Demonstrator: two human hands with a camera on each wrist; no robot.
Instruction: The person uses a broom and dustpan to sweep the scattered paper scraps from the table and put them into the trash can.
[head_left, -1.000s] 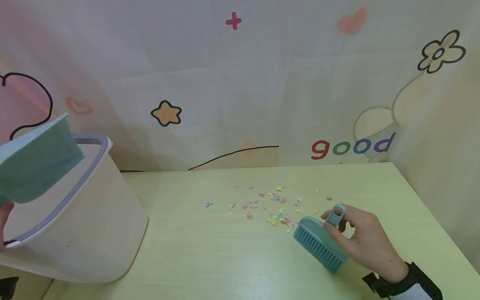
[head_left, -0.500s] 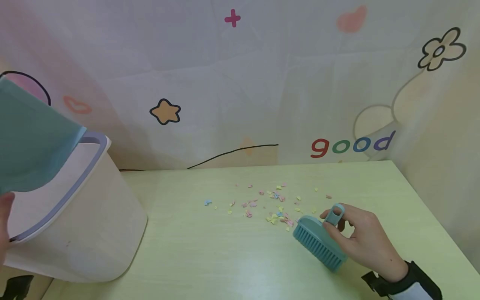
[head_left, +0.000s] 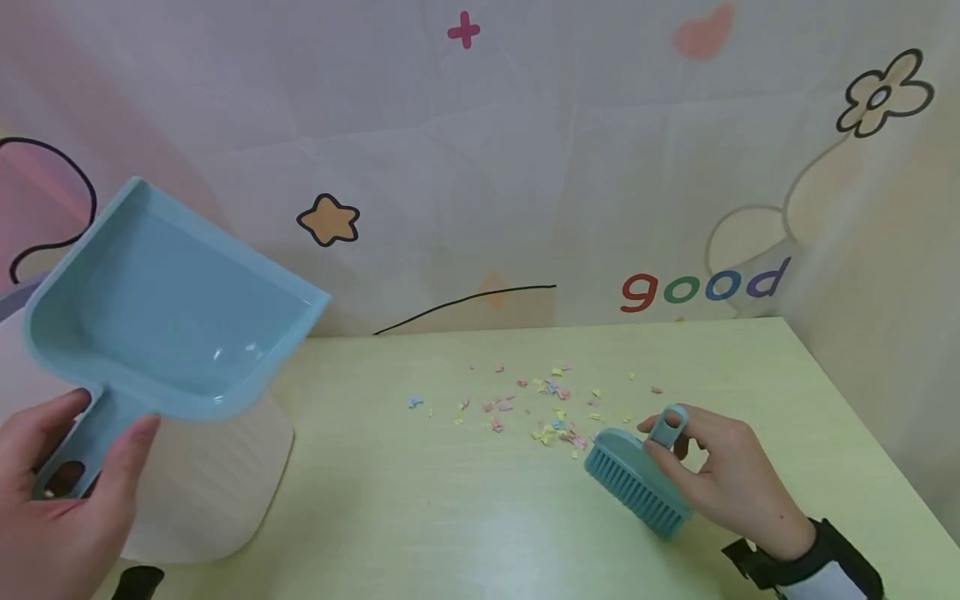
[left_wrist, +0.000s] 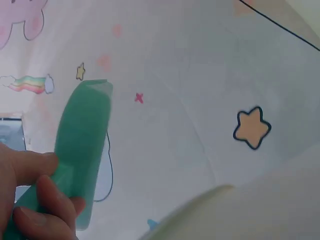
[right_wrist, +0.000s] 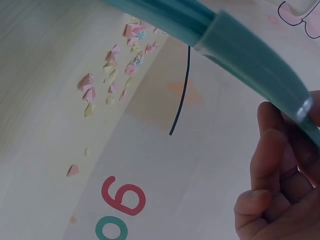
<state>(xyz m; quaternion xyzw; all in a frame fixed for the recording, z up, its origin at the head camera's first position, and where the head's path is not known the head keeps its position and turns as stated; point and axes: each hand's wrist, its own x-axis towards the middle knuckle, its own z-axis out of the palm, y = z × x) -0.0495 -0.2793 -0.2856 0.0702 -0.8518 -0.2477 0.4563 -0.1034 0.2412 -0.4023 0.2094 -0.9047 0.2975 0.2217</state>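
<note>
My left hand grips the short handle of a light-blue dustpan, which is held up in the air with its hollow side facing the head camera. In the left wrist view the dustpan shows nearly edge-on above the curled fingers. My right hand pinches the looped handle of a teal hand brush, whose bristles point down and toward the near left. Colored paper scraps lie scattered on the table, just beyond and left of the brush. The right wrist view shows these scraps too.
A white bin with a purple rim stands at the left, partly hidden behind the dustpan and left hand. The pale wooden table ends at a printed cloth backdrop. A plain wall-like cloth borders the right side.
The dustpan came from over the bin at the left edge, moving right and turning its hollow side into view. More of my left hand now shows. The right hand and brush stayed nearly still.
</note>
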